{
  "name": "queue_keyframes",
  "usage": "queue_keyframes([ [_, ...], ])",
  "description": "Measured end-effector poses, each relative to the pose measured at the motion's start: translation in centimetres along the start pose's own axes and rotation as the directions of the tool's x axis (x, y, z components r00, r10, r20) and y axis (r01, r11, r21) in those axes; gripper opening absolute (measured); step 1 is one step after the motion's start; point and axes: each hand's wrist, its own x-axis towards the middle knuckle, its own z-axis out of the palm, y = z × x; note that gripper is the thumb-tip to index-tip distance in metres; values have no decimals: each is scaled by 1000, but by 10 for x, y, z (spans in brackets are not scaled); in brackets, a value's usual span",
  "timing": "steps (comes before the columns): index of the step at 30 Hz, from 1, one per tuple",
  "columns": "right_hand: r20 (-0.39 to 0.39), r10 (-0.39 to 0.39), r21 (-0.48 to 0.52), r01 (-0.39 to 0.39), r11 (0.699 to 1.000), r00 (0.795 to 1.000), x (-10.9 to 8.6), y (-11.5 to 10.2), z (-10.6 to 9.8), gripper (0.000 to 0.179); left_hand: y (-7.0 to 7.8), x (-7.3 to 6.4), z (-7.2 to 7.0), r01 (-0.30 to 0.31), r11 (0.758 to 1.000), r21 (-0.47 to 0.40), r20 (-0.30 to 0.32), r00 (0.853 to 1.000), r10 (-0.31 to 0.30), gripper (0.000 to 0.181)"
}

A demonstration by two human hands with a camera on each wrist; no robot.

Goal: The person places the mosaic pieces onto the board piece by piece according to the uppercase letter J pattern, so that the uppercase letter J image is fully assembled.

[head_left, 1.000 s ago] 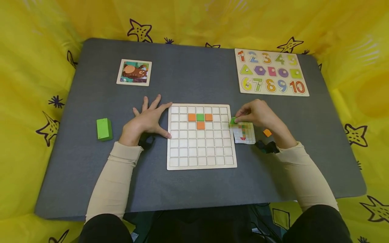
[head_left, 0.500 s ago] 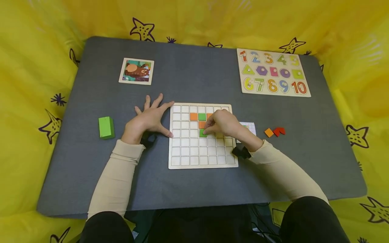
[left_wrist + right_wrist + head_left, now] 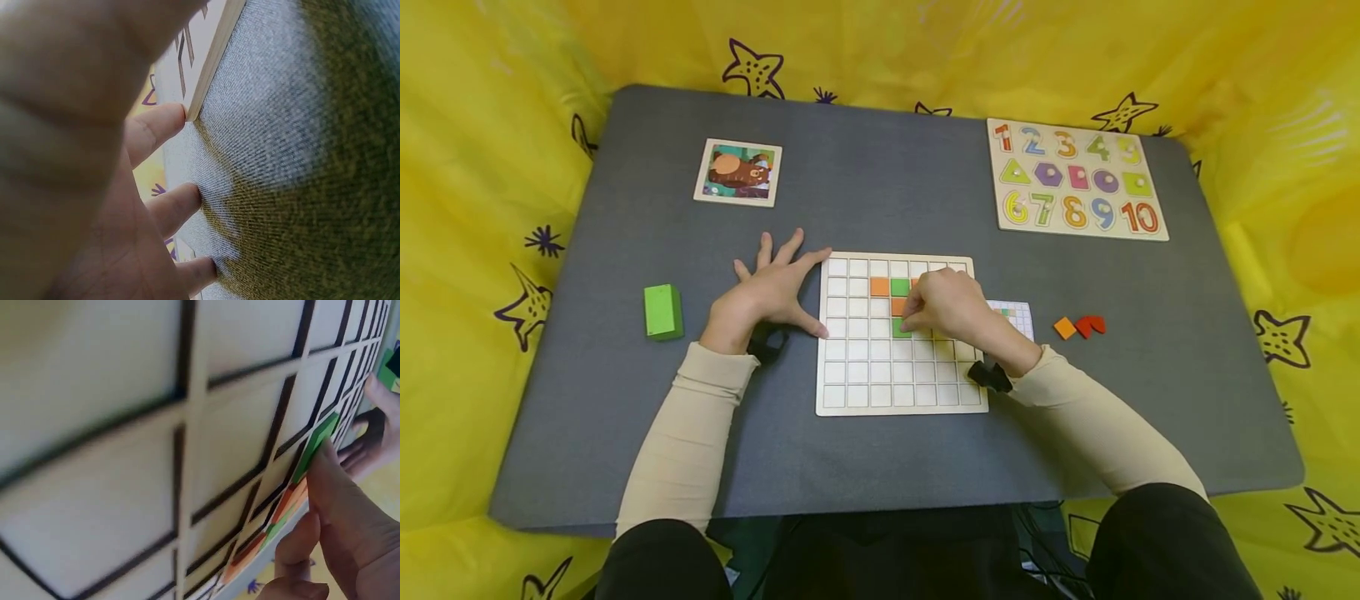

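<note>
A wooden grid board (image 3: 856,398) lies in the middle of the table. On it sit an orange tile (image 3: 880,287), a green tile (image 3: 900,287) and, below that, another orange tile (image 3: 898,307); one more orange tile is mostly hidden behind my right hand. My right hand (image 3: 952,304) pinches a green square tile (image 3: 315,447) at a cell directly under the lower orange tile, and the right wrist view shows the thumb on its face. With fingers spread, my left hand (image 3: 765,293) touches the board's left edge with thumb and index finger.
A printed grid card (image 3: 1019,315) lies right of the board, partly covered by my right wrist. Beyond it are a loose orange tile (image 3: 1064,327) and red pieces (image 3: 1090,325). Green block (image 3: 663,312) at left, bear puzzle (image 3: 738,172) and number puzzle (image 3: 1078,179) farther back.
My right hand has carried the green tile leftward from beside the card onto the board, below the orange tile. For the last half second it has stayed there. The left hand keeps its place.
</note>
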Motion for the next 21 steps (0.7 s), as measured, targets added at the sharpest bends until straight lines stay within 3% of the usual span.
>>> queue_keyframes([
  [6,20,-86,58,85,995,996,-6,12,-3,13,1,-1,-1,1,1000,-4,-5,1000,-1,124],
  [12,-62,-123,27,125,992,990,-20,37,-15,10,2,-2,-1,-7,1000,-3,-6,1000,7,124],
  [21,-43,110,-5,-110,994,993,-51,85,-40,16,1,-1,0,-9,1000,10,-2,1000,9,124],
])
